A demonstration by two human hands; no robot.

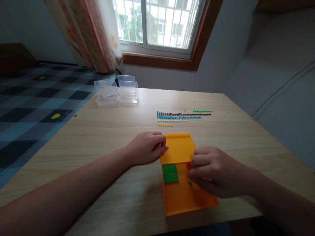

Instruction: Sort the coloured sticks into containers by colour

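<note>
An orange tray (pixel 182 196) lies on the wooden table (pixel 103 137) in front of me. A green plate of small bricks (pixel 170 173) sits in its left part. My left hand (pixel 146 147) rests at the tray's left upper edge, fingers curled against the rim. My right hand (pixel 214 170) reaches into the tray from the right, fingers pinched together near a tiny green brick (pixel 189 181). Beyond the tray lie rows of small bricks (pixel 179 116) in brown, blue, cream, yellow and green.
Two clear plastic boxes (pixel 118 91) stand at the table's far left. A window (pixel 159 23) and a curtain (pixel 91 36) are behind. A checked bed cover (pixel 31 101) lies to the left, a grey sofa (pixel 283 91) to the right.
</note>
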